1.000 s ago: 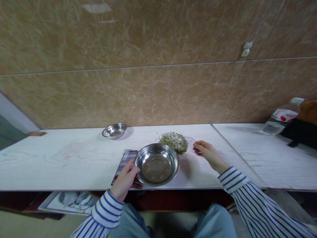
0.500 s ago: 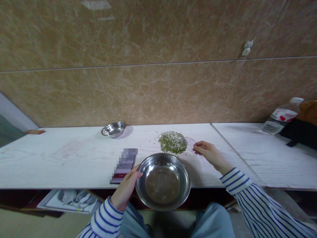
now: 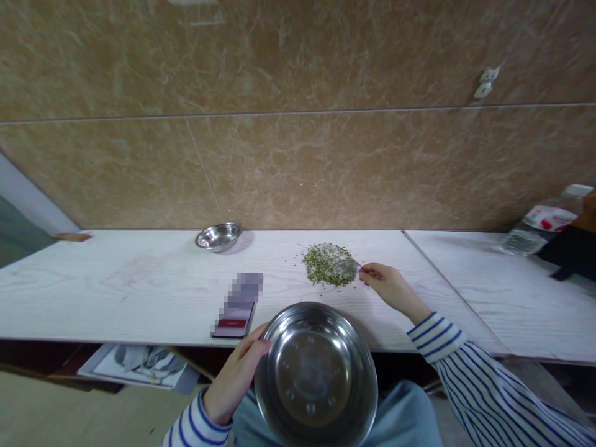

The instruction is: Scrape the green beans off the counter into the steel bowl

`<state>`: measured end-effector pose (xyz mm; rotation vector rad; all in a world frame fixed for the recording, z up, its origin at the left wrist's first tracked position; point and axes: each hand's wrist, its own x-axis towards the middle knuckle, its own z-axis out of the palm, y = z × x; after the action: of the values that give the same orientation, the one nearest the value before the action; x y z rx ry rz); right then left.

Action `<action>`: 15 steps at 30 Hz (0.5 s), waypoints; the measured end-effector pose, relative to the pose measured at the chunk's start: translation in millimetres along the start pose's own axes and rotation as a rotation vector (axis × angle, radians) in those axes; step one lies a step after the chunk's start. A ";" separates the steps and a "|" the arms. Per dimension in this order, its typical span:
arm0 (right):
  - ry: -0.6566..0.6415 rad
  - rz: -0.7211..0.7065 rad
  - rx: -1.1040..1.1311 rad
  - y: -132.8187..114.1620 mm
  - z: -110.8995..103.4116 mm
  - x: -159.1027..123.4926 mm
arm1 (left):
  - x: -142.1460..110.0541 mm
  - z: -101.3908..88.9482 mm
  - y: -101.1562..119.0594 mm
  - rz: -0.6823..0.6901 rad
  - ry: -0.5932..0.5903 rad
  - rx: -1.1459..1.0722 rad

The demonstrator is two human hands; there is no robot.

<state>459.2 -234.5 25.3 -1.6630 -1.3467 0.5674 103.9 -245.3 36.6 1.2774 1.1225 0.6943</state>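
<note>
My left hand (image 3: 235, 375) grips the rim of a large stainless steel bowl (image 3: 316, 372), which is held past the table's front edge above my lap. Its inside looks bare. My right hand (image 3: 391, 287) rests near the right side of a low pile of green mung beans mixed with white grains (image 3: 329, 264). Its fingertips pinch a thin, clear plastic piece (image 3: 359, 266) that reaches toward the pile. Loose beans lie scattered around the heap. A smartphone (image 3: 235, 326), partly blurred out, lies on the table next to my left hand.
A small steel bowl (image 3: 218, 236) stands at the back of the white wood-grain table (image 3: 139, 292), against a marble-look wall. A plastic bottle (image 3: 544, 226) and dark fabric (image 3: 572, 251) sit far right. Printed paper (image 3: 139, 366) lies below the table edge.
The large bowl has moved toward me, past the table's front edge, in my left hand. It no longer hides the pile or the phone. My right hand has shifted slightly closer to the pile.
</note>
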 end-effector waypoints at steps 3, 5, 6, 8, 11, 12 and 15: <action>-0.005 -0.027 -0.041 -1.7 3.7 1.6 | -2.2 -2.0 -2.5 -0.004 0.007 0.019; -0.007 -0.050 -0.072 -3.7 5.7 2.9 | -3.2 -1.4 -3.7 0.005 -0.032 0.019; -0.008 -0.061 -0.089 -4.7 6.6 3.6 | -3.6 -0.6 -4.0 0.008 -0.042 0.019; -0.010 -0.081 -0.122 -6.5 8.2 5.1 | -4.4 1.4 -3.4 0.014 -0.025 0.020; -0.011 -0.098 -0.168 -8.9 9.9 6.6 | -4.7 3.4 -0.8 0.027 0.055 0.019; -0.012 -0.103 -0.183 -9.8 10.1 6.7 | -4.6 3.6 0.1 0.030 0.077 0.020; -0.022 -0.120 -0.239 -13.3 10.3 6.3 | -4.7 2.7 2.3 0.026 0.122 0.032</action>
<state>445.8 -224.9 32.6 -1.7537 -1.5678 0.3664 105.2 -250.1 39.8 1.2919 1.2222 0.7850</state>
